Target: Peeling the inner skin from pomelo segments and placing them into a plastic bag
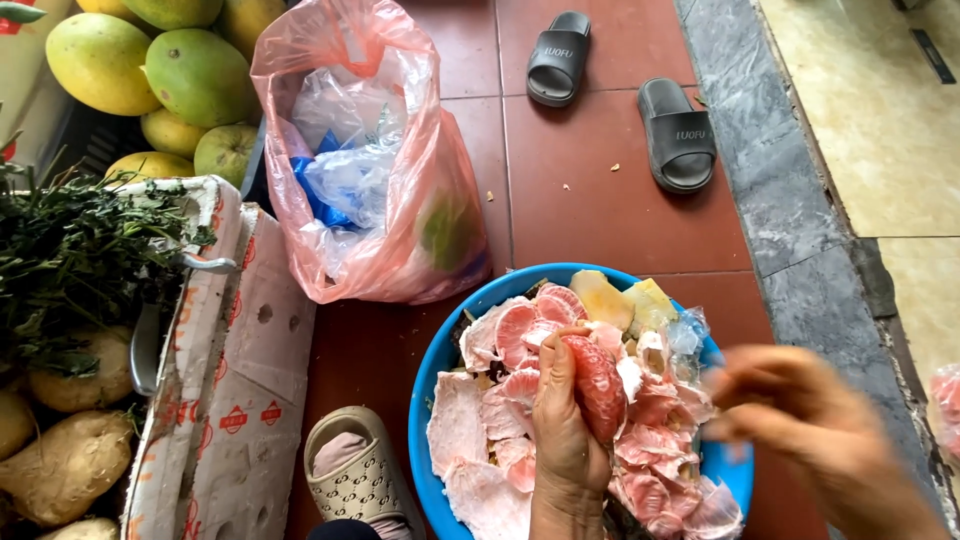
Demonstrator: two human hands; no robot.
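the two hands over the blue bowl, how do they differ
The left hand is sharp in view and grips a pink peeled pomelo segment over the blue bowl. The right hand is motion-blurred, off to the bowl's right edge; whether it holds anything is unclear. Both are bare.

A peeled pomelo segment (598, 385), pinkish-red and glistening, stands nearly upright in the left hand (565, 430), pinched between thumb and fingers, its curved back turned to the right. It is held just above a round blue basin (432, 375) that sits on the red tiled floor. The basin is heaped with pink-and-white pomelo rind and membrane scraps (480, 440), with a few pale yellow peel pieces (625, 300) along its far rim.
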